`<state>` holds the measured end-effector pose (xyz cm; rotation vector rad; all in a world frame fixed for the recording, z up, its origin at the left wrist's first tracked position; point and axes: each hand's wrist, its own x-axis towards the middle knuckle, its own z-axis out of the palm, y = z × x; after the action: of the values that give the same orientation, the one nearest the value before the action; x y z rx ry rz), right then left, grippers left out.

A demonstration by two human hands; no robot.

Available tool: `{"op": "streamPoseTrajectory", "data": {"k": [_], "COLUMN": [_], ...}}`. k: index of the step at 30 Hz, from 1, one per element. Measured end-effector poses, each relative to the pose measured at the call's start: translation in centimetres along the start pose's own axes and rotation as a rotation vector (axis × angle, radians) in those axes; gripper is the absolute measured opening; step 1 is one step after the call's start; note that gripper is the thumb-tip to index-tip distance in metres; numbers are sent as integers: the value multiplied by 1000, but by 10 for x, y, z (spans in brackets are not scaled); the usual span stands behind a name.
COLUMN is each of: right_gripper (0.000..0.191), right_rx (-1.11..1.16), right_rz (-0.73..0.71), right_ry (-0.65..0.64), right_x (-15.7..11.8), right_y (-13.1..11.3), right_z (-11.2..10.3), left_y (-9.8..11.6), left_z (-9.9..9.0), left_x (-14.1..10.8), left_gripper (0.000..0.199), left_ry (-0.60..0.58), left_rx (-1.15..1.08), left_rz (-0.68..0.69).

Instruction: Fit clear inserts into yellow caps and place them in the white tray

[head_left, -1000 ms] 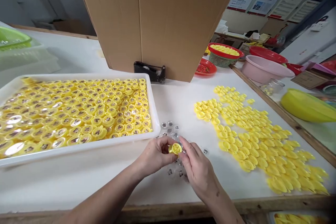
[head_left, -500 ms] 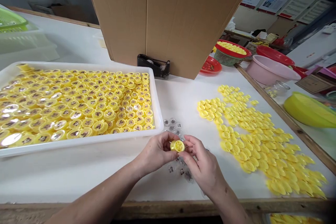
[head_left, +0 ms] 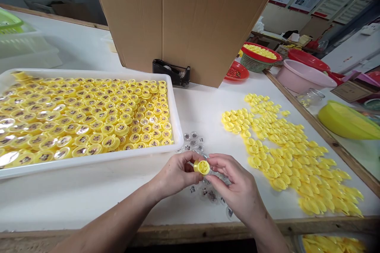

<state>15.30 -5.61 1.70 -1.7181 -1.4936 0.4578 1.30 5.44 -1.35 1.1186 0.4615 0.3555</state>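
A small round yellow cup-like piece (head_left: 203, 167) with tiny yellow bits inside is pinched by its left side in my left hand (head_left: 175, 174). The thumb and fingertips of my right hand (head_left: 234, 178) are at the piece's right edge; whether they grip something else too is hard to see. Clear discs with small printed pictures (head_left: 211, 195) lie on the white table under and around both hands. On the left, a white tray (head_left: 177, 126) holds many yellow pieces with printed discs on top. Flat yellow parts (head_left: 282, 158) are spread over the table to the right.
A tall cardboard box (head_left: 190, 19) stands behind, with a black tape dispenser (head_left: 171, 73) before it. At the right are red bowls, a pink basin (head_left: 303, 76) and a lime-green bowl (head_left: 347, 120) beyond a wooden strip. A green basket (head_left: 10, 21) sits at far left.
The whole view has shifted slightly. My right hand's fingers have opened out a little around the yellow piece, and more of the clear discs show beneath it.
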Motion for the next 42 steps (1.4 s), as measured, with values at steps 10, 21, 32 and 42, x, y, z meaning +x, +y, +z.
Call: {"op": "streamPoseTrajectory", "data": {"k": [10,21,32,42], "right_gripper": [17,29,31,27], "right_rx": [-78,-198,-145,-248], "right_rz": [-33,-37,15,-52], "right_ry": [-27,-203,-206,-121], "right_x": [1,-4,0,-2], "right_y": [1,-4,-14,-13], "right_z": [0,-11,-17,-12], "left_y": [-2,-4,-4,4], "left_z": [4,10,10,13], "left_x": [-2,-7,-8,-13], "left_gripper": [31,27,29,28], "left_ry": [-54,44,-65,-32], "left_rx": [-13,284,70,360], "left_rz": [-46,-33,2,77]}}
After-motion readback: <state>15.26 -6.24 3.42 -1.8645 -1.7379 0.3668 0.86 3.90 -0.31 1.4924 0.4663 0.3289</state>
